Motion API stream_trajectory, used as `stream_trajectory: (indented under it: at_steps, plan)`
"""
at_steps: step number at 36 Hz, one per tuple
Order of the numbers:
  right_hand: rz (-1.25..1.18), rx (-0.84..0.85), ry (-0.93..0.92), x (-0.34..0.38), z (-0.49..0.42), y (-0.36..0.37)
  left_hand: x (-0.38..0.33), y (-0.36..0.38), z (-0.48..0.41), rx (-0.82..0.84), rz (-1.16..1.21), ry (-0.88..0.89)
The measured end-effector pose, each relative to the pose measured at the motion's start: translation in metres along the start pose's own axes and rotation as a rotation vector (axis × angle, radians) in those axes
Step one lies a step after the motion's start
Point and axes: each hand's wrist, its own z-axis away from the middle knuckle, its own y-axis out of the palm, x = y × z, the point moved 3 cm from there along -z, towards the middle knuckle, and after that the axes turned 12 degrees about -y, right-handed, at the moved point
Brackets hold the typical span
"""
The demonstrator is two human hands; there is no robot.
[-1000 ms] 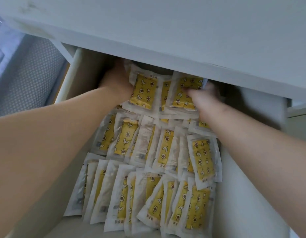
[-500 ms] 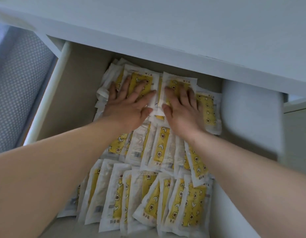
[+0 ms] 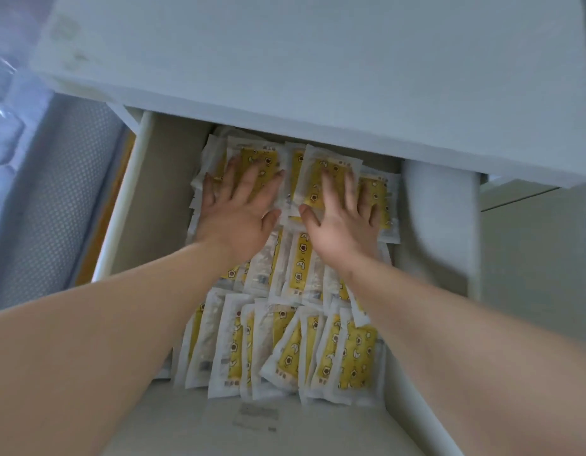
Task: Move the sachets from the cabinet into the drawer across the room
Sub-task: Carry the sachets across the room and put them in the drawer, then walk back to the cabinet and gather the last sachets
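An open white drawer [image 3: 127,205] holds several white sachets with yellow flower-print panels, laid in three overlapping rows. My left hand [image 3: 239,209] lies flat, fingers spread, on the far-row sachets [image 3: 262,156] at the left. Beside it, my right hand [image 3: 344,218] rests flat on the far-row sachets at the right. Neither hand grips anything. The near row of sachets [image 3: 285,353] lies uncovered between my forearms. The far ends of the back sachets are hidden under the cabinet top.
A white cabinet top [image 3: 318,77] overhangs the back of the drawer. A bare strip of drawer floor [image 3: 166,199] runs along the left wall. A grey dotted surface [image 3: 51,199] lies left of the drawer.
One second ago both hands held a bunch of sachets at the drawer's back. They set it down, opened flat on top, and have since stayed there pressing.
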Motion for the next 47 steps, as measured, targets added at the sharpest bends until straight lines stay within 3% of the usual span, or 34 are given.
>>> stream_trajectory:
  at_steps: [8,17,24,35,47]
  plan:
    - [-0.019,0.071,0.092,0.013,0.067,-0.043,-0.005,-0.043,0.070,0.110,0.162,-0.112]
    - [-0.182,0.054,0.093,0.066,0.171,-0.110,-0.031,-0.130,0.168,0.065,0.319,-0.036]
    - [-0.272,-0.024,0.182,0.101,0.256,-0.150,-0.024,-0.178,0.238,0.067,0.277,0.026]
    - [-0.489,-0.214,0.549,0.147,0.372,-0.143,-0.021,-0.201,0.324,0.153,0.071,0.315]
    - [-0.719,-0.551,0.963,0.155,0.541,-0.097,-0.085,-0.168,0.465,0.143,-0.127,0.807]
